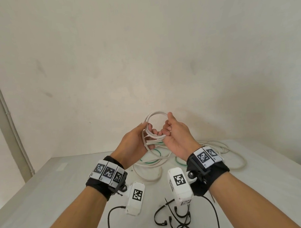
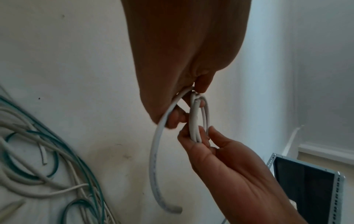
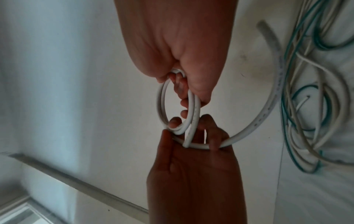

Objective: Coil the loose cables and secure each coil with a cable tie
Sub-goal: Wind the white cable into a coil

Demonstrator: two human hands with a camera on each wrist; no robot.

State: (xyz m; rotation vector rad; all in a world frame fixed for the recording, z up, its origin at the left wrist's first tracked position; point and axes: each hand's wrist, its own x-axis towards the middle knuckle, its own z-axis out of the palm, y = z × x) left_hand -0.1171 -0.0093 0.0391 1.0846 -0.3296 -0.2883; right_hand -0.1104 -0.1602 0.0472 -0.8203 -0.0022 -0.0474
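Coil: white cable coil [image 1: 156, 124] held in the air above the bench [image 1: 44, 194]; free end hangs loose
Left hand [image 1: 134, 144]: grip curled round the coil's left side
Right hand [image 1: 176, 135]: grip pinching the coil's right side
Loose cables [image 1: 221, 155]: white and green, tangled on the bench beyond the hands
Cable ties [image 1: 174, 218]: black, on the near bench

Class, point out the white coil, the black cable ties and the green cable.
white coil [image 1: 156, 113], head view, top arc of the loops.
black cable ties [image 1: 173, 218], head view, a crossing strap.
green cable [image 2: 55, 163], left wrist view, loop's right side.
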